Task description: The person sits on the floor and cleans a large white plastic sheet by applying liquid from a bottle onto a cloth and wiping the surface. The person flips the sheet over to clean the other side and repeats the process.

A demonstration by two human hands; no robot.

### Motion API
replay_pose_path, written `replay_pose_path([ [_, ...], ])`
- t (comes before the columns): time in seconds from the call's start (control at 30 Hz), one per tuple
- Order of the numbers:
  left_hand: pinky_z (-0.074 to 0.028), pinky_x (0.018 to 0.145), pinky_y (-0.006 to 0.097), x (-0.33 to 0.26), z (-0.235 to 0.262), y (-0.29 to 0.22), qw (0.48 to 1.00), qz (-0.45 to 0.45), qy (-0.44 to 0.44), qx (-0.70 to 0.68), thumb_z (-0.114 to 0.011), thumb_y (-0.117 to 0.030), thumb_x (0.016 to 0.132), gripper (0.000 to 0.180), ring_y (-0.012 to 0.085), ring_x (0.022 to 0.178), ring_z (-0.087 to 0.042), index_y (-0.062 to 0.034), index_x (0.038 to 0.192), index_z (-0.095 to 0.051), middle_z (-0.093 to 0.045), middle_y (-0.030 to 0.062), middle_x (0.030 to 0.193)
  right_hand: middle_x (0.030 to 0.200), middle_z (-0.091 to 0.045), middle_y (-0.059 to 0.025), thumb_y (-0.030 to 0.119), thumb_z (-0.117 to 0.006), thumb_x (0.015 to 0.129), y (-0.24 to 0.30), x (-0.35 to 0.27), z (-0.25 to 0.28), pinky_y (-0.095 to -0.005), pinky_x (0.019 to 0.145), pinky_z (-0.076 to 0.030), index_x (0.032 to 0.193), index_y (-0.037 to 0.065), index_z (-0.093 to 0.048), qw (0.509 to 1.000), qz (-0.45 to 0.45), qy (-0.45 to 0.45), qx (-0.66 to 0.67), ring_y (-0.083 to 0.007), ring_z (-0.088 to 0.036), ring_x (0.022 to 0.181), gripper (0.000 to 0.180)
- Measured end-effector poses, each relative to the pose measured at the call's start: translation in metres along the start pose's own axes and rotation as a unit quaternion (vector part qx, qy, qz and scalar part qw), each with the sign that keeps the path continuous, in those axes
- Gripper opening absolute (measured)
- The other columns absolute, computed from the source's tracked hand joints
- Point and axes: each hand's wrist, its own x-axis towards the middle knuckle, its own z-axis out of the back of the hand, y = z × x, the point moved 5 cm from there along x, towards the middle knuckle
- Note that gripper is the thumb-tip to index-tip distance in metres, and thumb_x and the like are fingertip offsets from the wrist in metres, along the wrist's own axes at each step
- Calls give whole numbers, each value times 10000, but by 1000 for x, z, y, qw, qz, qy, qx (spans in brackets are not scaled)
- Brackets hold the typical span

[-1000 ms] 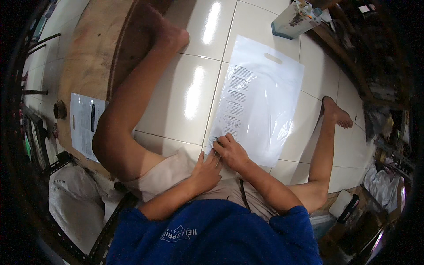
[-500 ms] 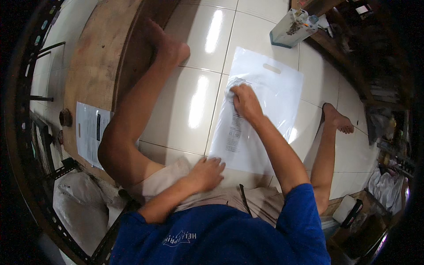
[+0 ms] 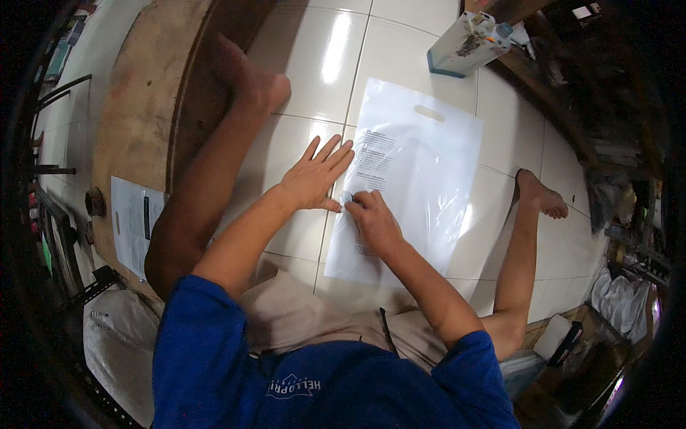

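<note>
Both hands on flat white plastic bag on tiled floor: left hand fingers spread flat over bag's left edge; right hand fingers curled, pinching that edge.

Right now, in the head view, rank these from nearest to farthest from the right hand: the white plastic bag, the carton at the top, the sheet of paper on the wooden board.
1. white plastic bag: under the right hand, touching.
2. sheet of paper: far left, on the wooden board.
3. carton: top, beyond the bag.
</note>
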Motion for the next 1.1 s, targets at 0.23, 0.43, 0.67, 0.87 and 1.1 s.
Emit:
replay_pose_path([
  [0.23,-103,1208,521,3,1,-1,1000,17,16,1,-784,-571,670,1189,326,1500,-89,-1,1523,-184,-153,155,1609,1033,-603,-166,5,-585,771,-38,74,34,-423,874,-487,970,9,-649,996,-24,-87,-25,-363,-544,987,208],
  [0.43,-127,1211,502,4,10,1,999,36,18,13,-787,-563,677,1170,314,1493,-122,-15,1527,-197,-183,138,1603,961,-608,-167,-19,-591,772,-44,64,44,-443,850,-477,958,14,-649,986,-70,-144,41,-365,-556,945,197],
  [0.67,-102,1223,493,36,18,21,998,-38,-27,31,-779,-605,650,1193,293,1495,-126,-14,1519,-214,-224,130,1593,1052,-582,-167,24,-617,778,-15,32,15,-404,842,-498,993,-2,-642,996,-10,-83,13,-333,-552,978,218],
  [0.87,-108,1226,488,36,16,24,999,-37,-12,19,-791,-617,615,1251,292,1495,-126,5,1519,-188,-231,136,1589,1003,-569,-183,21,-593,787,-20,48,17,-419,837,-492,942,9,-643,995,-30,-93,5,-351,-547,991,163],
  [1.1,-99,1229,469,39,19,21,1000,-22,-3,19,-802,-614,597,1310,280,1498,-120,31,1520,-134,-199,159,1594,900,-567,-189,-17,-562,784,-60,87,45,-464,792,-465,900,9,-641,974,-108,-200,17,-377,-550,890,142],
])
